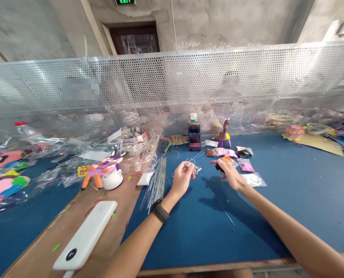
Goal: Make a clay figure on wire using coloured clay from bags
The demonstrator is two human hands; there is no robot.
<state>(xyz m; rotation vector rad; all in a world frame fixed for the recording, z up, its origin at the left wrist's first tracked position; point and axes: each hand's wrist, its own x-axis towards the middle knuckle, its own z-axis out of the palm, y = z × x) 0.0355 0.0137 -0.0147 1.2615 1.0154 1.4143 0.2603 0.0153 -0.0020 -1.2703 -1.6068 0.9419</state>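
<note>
Hands are both up over the blue table (290,200), middle of the bench. Left hand (182,178) has its fingertips pinched tight on a little clear packet (195,168), and a thin wire (218,200) runs from just under it toward the near right; can't tell if the wire's end is in that pinch too. Right hand (229,172) is curled around an orange piece (225,159) with something dark under it, index finger poking out left. My guess at the risk: that wire is long and springy, so a loose pinch could let it flick off the table edge or poke a wrist. The wire bundle (156,181) just left of the left hand could also get swept and scattered by the forearm. Same for the white power bank (85,235) on the brown board, near left. Readable text is basically just the green EXIT sign (126,2) above the far door. The brown bottle (194,135) has its label blurred out.
</note>
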